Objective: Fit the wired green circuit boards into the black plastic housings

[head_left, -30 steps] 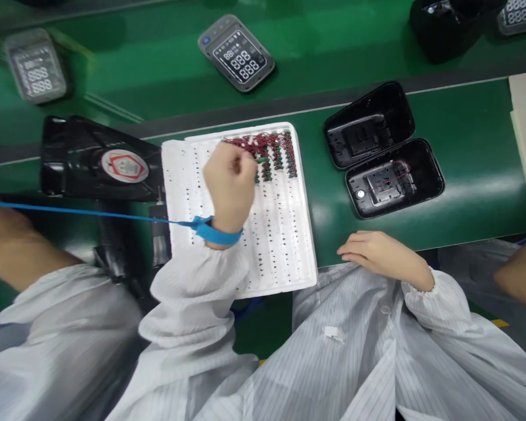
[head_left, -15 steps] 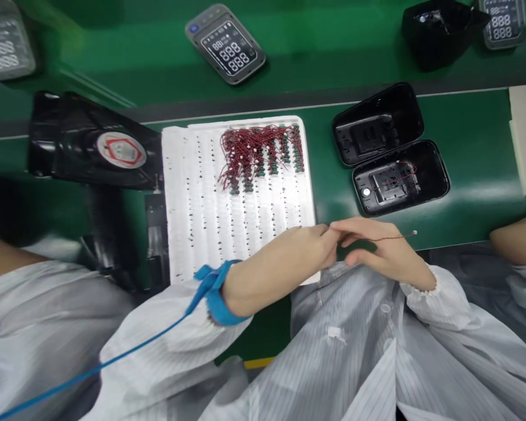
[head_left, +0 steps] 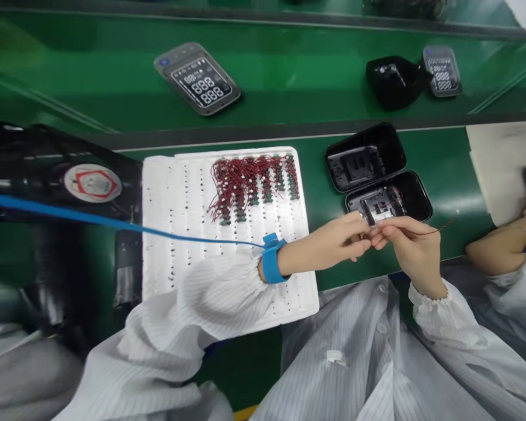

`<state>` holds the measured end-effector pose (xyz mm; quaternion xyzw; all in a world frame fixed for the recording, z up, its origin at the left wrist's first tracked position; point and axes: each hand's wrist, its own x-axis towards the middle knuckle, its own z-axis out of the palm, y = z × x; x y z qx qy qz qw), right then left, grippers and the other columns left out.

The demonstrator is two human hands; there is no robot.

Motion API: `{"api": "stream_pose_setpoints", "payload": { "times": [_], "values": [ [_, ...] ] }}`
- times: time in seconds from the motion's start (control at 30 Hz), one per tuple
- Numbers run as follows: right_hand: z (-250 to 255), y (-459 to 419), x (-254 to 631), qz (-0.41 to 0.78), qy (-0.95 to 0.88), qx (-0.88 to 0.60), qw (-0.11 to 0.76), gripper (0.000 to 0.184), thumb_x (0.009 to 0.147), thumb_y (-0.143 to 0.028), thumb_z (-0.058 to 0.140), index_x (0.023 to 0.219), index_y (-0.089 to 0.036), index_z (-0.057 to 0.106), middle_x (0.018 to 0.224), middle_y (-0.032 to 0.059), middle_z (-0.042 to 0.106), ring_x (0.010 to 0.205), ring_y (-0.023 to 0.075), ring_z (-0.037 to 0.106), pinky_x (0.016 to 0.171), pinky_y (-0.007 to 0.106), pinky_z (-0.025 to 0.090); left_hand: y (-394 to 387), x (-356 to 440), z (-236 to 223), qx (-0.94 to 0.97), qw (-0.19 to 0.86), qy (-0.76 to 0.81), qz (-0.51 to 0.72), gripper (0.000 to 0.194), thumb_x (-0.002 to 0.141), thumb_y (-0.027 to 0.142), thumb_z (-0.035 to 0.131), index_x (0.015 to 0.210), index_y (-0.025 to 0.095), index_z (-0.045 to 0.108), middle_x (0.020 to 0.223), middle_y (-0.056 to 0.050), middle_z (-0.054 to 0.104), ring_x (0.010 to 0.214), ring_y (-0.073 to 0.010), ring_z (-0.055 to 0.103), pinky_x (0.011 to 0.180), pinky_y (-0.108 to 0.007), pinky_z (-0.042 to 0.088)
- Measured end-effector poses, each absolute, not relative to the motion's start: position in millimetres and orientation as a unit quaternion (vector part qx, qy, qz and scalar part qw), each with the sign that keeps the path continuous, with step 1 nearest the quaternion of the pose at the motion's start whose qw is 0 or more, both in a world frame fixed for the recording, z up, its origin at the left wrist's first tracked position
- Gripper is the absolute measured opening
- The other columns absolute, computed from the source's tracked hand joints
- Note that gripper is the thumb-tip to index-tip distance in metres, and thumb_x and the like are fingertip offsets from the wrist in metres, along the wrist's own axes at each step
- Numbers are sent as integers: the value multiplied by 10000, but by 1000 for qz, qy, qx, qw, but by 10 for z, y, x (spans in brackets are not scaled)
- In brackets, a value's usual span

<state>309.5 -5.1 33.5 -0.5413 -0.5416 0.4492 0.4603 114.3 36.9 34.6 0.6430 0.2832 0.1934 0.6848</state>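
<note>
My left hand [head_left: 344,238], with a blue strap [head_left: 272,258] at the wrist, reaches to the near edge of a black plastic housing [head_left: 421,199]. Its fingers are closed, and what they pinch is hidden. My right hand [head_left: 414,245] meets it there, thumb and fingers pinched together. From the right hand a thin dark red wire [head_left: 445,225] trails out to the right, ending in a small pale connector. The wire's other end is hidden in the fingers. Behind this housing lies a second black housing [head_left: 392,146].
A white foam tray [head_left: 158,234] holds rows of small boards with dark red wires [head_left: 249,175]. Display units [head_left: 197,79] and a black bag [head_left: 392,82] lie on the green shelf behind. Large black bag-like object [head_left: 39,169] at left; another person's arm [head_left: 499,242] at right.
Both hands have moved forward, from the tray's right front corner to the near black housing. The wire has moved with my right hand. The view has shifted, showing more of the back.
</note>
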Motion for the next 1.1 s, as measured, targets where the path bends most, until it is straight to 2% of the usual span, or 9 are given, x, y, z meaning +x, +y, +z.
{"api": "stream_pose_setpoints", "payload": {
  "times": [0.07,0.13,0.27,0.37,0.53,0.67,0.9,1.1],
  "values": [
    [326,0,3101,451,-518,-540,486,243,861,-465,764,879,-223,780,706,19,739,585,166,709,562,300,644,417,1125,341,599,728,273,189,168,961,345,537,899,193,574,930,-14,594,768,-113,669,705,-255,615],
    [343,58,3101,441,-523,-545,484,246,870,-469,753,877,-224,775,717,21,742,603,169,715,580,306,646,460,1098,349,562,757,289,168,162,981,324,516,886,198,547,778,20,623,680,-108,675,661,-243,602],
    [423,189,3070,395,-654,-522,380,95,899,-308,721,900,-239,787,857,30,779,756,172,740,695,300,633,535,1073,386,578,717,367,132,237,958,237,573,730,192,524,598,56,611,540,-92,630,553,-199,538],
    [460,272,3045,339,-734,-509,295,145,928,-245,661,861,-238,790,860,28,782,755,166,727,704,284,597,587,1089,420,586,694,405,105,277,915,209,646,662,187,535,533,65,594,497,-97,620,509,-194,513],
    [477,333,3047,292,-742,-547,254,157,939,-235,632,922,-239,787,912,24,791,781,182,738,718,294,596,645,1159,440,572,671,457,119,310,923,221,665,650,189,522,516,68,603,455,-85,590,476,-184,482],
    [474,376,3033,250,-756,-555,239,169,930,-186,620,890,-238,776,868,16,782,759,185,728,729,309,595,690,1235,356,579,649,476,131,370,928,210,661,604,194,484,473,73,571,413,-79,556,452,-186,449],
    [474,647,2979,169,-819,-522,169,273,964,-159,521,948,-228,785,926,42,778,819,194,724,743,310,576,922,1265,123,611,609,468,190,337,916,183,656,607,184,522,455,83,575,369,-64,526,452,-181,416],
    [624,973,2969,169,-864,-465,97,197,948,-189,605,952,-253,792,925,-4,787,822,182,728,757,296,548,1064,1215,55,577,630,455,251,337,936,192,644,629,185,505,478,70,585,365,-68,535,406,-184,385]
  ]
}}
